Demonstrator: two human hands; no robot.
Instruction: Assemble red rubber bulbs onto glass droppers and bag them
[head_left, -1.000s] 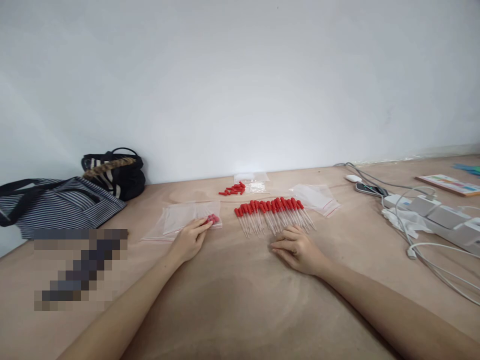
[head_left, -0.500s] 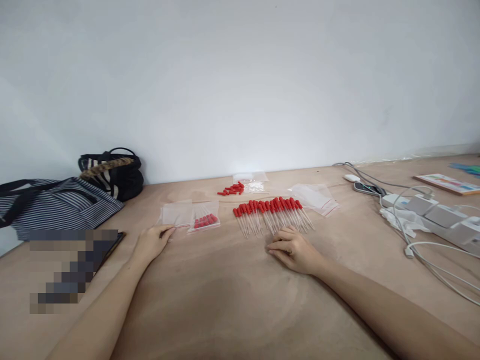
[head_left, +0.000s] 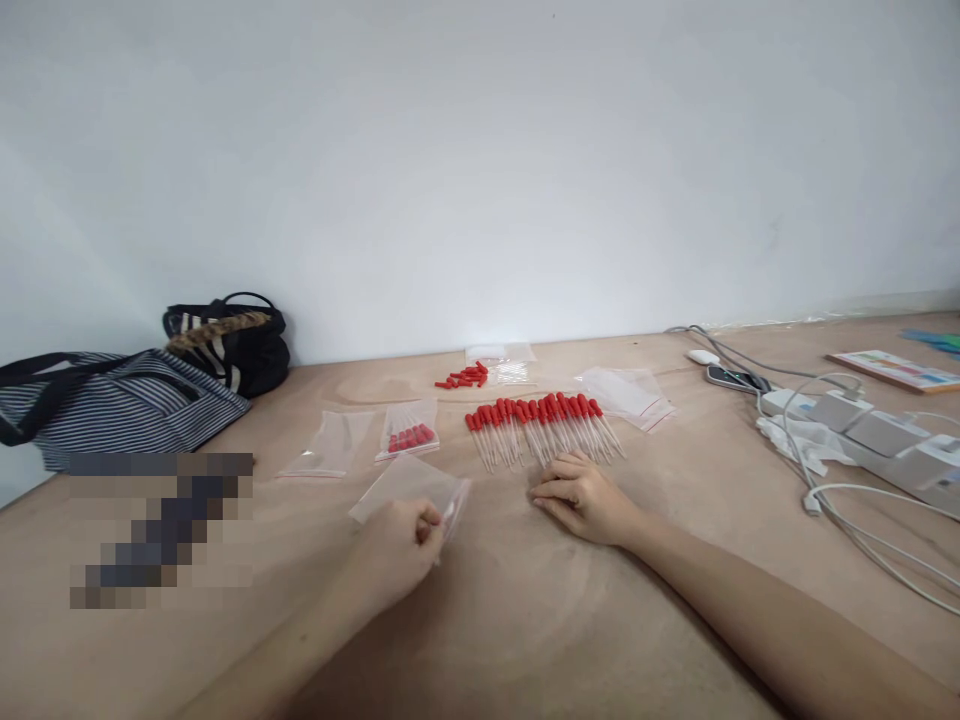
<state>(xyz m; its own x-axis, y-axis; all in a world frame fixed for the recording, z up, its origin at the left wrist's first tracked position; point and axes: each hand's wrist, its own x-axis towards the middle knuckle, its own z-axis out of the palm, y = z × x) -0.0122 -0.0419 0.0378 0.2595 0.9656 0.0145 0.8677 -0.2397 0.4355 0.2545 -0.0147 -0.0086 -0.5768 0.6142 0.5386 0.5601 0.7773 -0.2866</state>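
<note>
A clear resealable bag (head_left: pixel 405 478), looking flat and unfilled, is in front of the person near the middle of the worktop (head_left: pixel 480 630). The left hand (head_left: pixel 397 545) pinches it close to its sealing edge. The right hand (head_left: pixel 585 500) rests beside the tips of a row of red-bulbed droppers (head_left: pixel 551 405), its fingers bent and close together; whether they grip anything, I cannot tell.

Beyond the held bag, a filled bag (head_left: pixel 409 415) contains a few droppers. The longer row lies outside any bag, so by my reading only a small share is bagged. Farther back, loose red bulbs (head_left: pixel 469 375) lie apart from clear tubes (head_left: pixel 514 373), seemingly not joined. An empty bag (head_left: pixel 330 445) lies to the left, and more empty bags (head_left: pixel 630 395) lie right of the row.

Half a second ago, the left hand was farther left, at the overlapping empty bags; now one is in its fingers, nearer the person. The right hand and the row look unchanged.
</note>
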